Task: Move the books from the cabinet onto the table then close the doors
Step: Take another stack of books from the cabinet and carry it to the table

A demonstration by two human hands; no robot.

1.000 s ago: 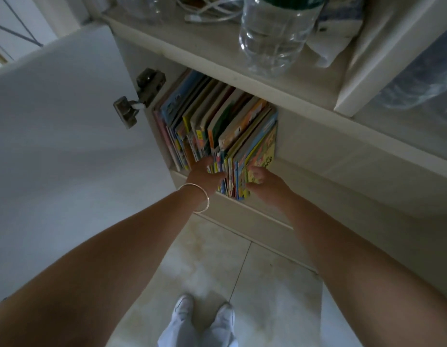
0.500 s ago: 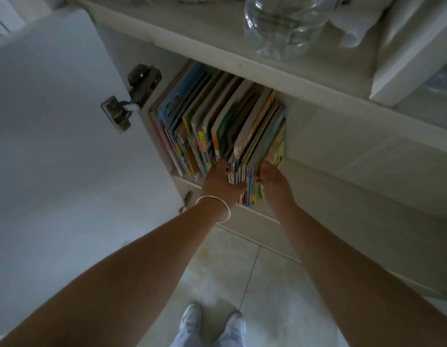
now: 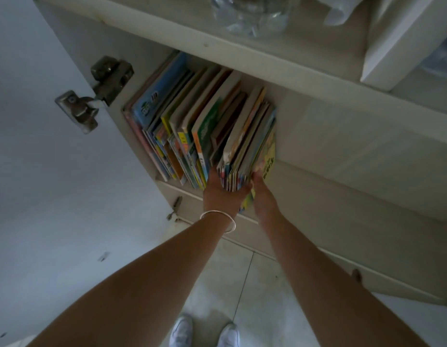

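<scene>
Step in hand: lifting the first bundle of books out of the cabinet (image 3: 167,26). The left hand (image 3: 221,194) cups the near left side of the right-hand bundle (image 3: 247,151), and the right hand (image 3: 262,194) presses its right side; both are closed around it, gripping. The remaining books (image 3: 172,126) stand just left, touching the left hand. Next move likely requires drawing the bundle out squarely, clear of the open door (image 3: 42,171), without spilling the thin volumes
</scene>
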